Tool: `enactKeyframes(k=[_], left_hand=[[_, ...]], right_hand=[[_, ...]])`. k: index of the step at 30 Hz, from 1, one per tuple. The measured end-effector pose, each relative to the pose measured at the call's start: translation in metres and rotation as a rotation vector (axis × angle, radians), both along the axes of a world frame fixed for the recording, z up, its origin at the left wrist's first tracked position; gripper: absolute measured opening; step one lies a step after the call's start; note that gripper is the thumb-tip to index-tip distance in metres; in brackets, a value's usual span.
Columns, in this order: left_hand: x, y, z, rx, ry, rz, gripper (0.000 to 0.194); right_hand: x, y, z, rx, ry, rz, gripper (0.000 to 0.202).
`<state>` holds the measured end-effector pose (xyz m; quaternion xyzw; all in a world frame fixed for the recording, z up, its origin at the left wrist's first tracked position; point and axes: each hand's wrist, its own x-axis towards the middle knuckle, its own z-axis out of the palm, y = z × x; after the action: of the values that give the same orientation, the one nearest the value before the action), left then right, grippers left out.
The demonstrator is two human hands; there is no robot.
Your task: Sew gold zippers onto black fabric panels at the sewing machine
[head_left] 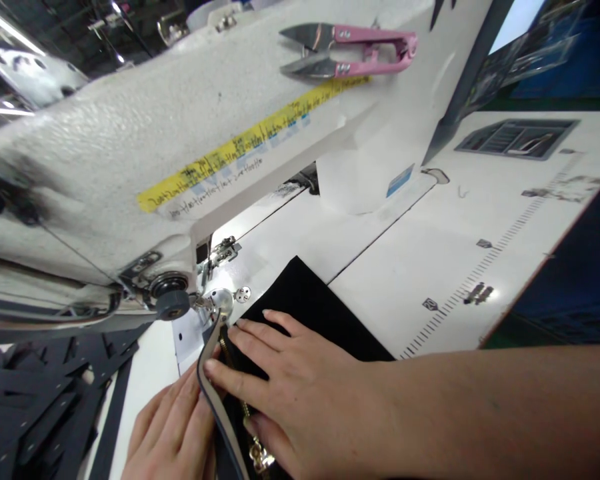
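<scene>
A black fabric piece [305,300] lies flat on the sewing machine bed, its near-left edge under the presser foot [223,303]. Along that edge run a brass-coloured zipper [245,408] and a beige strip with dark edging [223,417], which stands up in a curve. My right hand [300,393] rests palm down over the fabric, fingers spread, index fingertip against the strip and thumb near the metal zipper pull [260,457]. To the strip's left, my left hand [173,427] has its fingers together and bent along the piece's edge; its thumb is hidden.
The white sewing machine arm [260,133] spans above my hands, with pink-handled thread snips [350,50] lying against it. Several dark cut pieces [35,400] are heaped at lower left. A ruler scale [460,300] marks the white table at right; a recessed tray [517,139] sits farther back.
</scene>
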<state>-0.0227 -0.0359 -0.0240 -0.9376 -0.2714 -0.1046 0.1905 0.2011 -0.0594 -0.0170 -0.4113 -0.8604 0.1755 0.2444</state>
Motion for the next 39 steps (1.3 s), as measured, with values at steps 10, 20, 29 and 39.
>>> enactKeyframes(k=[10, 20, 29, 39], left_hand=[[0.011, -0.012, -0.001, -0.087, -0.071, 0.086, 0.042], [0.018, -0.017, -0.006, -0.087, -0.258, 0.116, 0.036], [0.019, -0.008, -0.012, -0.060, -0.271, 0.107, 0.032], [0.023, 0.022, -0.012, -0.080, -0.306, 0.124, 0.030]], right_hand=[[0.004, -0.005, 0.006, -0.076, -0.090, 0.164, 0.068], [-0.008, -0.006, 0.019, -0.100, -0.283, 0.183, 0.068], [-0.008, 0.010, 0.002, 0.014, -0.312, 0.226, 0.064], [-0.009, 0.041, 0.000, 0.105, -0.362, 0.214, 0.064]])
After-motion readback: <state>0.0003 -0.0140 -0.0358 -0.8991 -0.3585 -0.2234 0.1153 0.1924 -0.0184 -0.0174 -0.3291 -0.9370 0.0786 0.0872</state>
